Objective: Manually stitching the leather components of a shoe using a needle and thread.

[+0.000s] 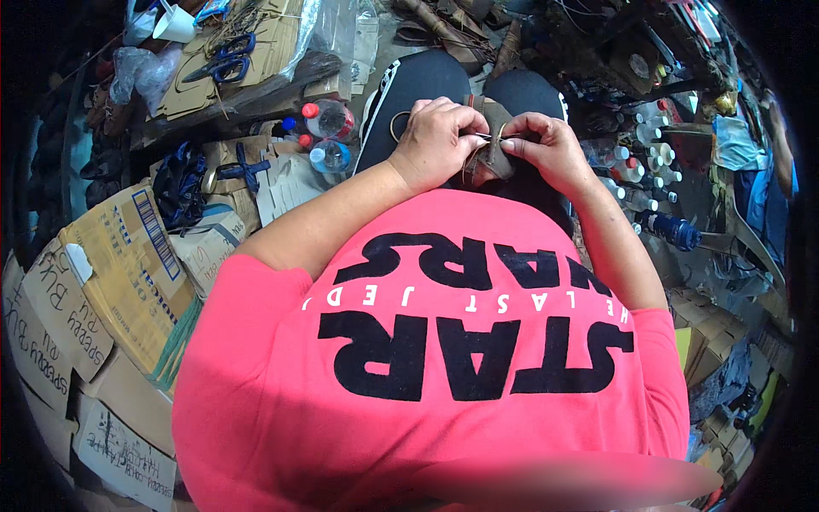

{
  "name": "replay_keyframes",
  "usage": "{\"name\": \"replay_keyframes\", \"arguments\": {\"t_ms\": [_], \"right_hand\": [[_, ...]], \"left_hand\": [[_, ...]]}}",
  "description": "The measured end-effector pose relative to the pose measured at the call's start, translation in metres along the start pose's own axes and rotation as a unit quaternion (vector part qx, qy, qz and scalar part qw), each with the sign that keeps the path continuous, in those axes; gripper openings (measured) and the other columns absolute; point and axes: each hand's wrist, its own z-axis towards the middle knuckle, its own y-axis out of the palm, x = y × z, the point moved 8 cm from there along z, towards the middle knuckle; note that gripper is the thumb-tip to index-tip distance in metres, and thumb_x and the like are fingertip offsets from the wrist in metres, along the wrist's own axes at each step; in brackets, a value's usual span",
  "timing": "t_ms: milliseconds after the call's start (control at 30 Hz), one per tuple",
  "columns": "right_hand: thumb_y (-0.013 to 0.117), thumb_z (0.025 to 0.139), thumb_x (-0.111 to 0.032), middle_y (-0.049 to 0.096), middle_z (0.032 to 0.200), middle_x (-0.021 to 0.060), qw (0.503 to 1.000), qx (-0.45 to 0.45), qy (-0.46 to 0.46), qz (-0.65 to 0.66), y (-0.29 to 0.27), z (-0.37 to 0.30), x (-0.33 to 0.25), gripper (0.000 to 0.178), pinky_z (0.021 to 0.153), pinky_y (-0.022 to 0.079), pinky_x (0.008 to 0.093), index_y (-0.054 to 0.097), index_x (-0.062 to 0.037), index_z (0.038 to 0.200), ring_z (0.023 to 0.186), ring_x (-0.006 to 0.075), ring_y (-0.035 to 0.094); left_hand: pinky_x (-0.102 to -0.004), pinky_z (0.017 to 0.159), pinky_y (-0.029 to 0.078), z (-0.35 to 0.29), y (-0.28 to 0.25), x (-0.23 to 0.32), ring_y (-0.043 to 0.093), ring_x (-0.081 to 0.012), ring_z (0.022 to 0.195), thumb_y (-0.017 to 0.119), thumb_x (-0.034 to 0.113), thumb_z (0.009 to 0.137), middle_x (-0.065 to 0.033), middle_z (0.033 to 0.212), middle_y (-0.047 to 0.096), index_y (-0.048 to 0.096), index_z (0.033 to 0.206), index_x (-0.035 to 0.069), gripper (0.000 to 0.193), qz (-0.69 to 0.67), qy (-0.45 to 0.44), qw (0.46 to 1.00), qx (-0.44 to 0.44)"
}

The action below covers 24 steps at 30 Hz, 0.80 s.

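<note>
Across my lap, between my knees, lies a brown-grey piece that looks like a shoe (496,164), partly covered by my fingers. Above its middle my left hand (437,141) is closed in a pinch; a thin dark strand or tool tip shows at its fingertips, too small to name. Opposite it, my right hand (548,150) pinches a thin tan lace (500,133) that stands up from the shoe. The fingertips of both hands are close together but apart. A tan ring-shaped loop (397,126) sticks out beside my left hand.
Dark-blue-handled scissors (229,61) lie on cardboard at the upper left, near a white cup (175,24). Plastic bottles (328,119) stand left of my legs; several more bottles (653,141) are to the right. Cardboard boxes (128,260) crowd the left side.
</note>
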Motion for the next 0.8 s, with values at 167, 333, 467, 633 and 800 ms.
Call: {"name": "replay_keyframes", "arguments": {"t_ms": [167, 333, 467, 633, 800], "right_hand": [[0.071, 0.078, -0.002, 0.063, 0.078, -0.0017, 1.000, -0.012, 0.018, 0.023, -0.002, 0.001, -0.005, 0.008, 0.071, 0.046, 0.0217, 0.066, -0.0002, 0.084, 0.076, 0.0056, 0.056], [0.073, 0.076, -0.001, 0.061, 0.074, -0.0015, 0.992, -0.022, -0.082, -0.090, -0.008, 0.003, -0.023, 0.007, 0.069, 0.045, 0.0228, 0.067, -0.0016, 0.079, 0.073, 0.0068, 0.055], [0.072, 0.075, -0.002, 0.060, 0.076, 0.0005, 0.999, -0.007, 0.012, -0.036, -0.021, -0.003, -0.012, 0.009, 0.072, 0.043, 0.0250, 0.064, -0.0015, 0.079, 0.075, 0.0094, 0.055], [0.065, 0.079, -0.012, 0.065, 0.076, 0.0065, 0.921, -0.039, -0.207, -0.328, 0.002, -0.013, -0.058, 0.008, 0.081, 0.042, 0.0358, 0.065, -0.0070, 0.085, 0.076, 0.0236, 0.063], [0.058, 0.084, -0.017, 0.064, 0.075, 0.0071, 0.860, -0.082, -0.191, -0.467, 0.020, -0.010, -0.059, 0.006, 0.088, 0.037, 0.0422, 0.059, -0.0123, 0.087, 0.081, 0.0266, 0.062]], "left_hand": [[-0.0355, 0.076, 0.042, 0.009, 0.002, 0.009, 0.059, -0.0236, 0.077, 0.075, 0.011, 0.066, -0.0041, 0.076, 0.064, 0.066, 0.076, 0.010, 0.013, -0.016, 0.076, 0.997, -0.002], [-0.0352, 0.074, 0.043, 0.008, -0.011, 0.004, 0.058, -0.0240, 0.074, 0.076, 0.010, 0.064, -0.0049, 0.073, 0.063, 0.066, 0.074, 0.009, 0.014, -0.003, 0.086, 0.996, 0.002], [-0.0358, 0.068, 0.044, 0.001, -0.024, -0.004, 0.058, -0.0251, 0.075, 0.073, 0.011, 0.069, -0.0061, 0.072, 0.063, 0.063, 0.073, 0.007, 0.012, -0.022, 0.014, 0.999, -0.037], [-0.0408, 0.078, 0.039, 0.000, -0.009, 0.028, 0.060, -0.0260, 0.081, 0.063, 0.014, 0.080, -0.0062, 0.076, 0.063, 0.060, 0.084, 0.010, 0.007, 0.133, 0.063, 0.981, -0.129], [-0.0423, 0.081, 0.035, 0.004, 0.006, 0.039, 0.061, -0.0249, 0.086, 0.054, 0.015, 0.082, -0.0031, 0.078, 0.064, 0.057, 0.087, 0.014, 0.006, 0.243, 0.115, 0.938, -0.220]]}}
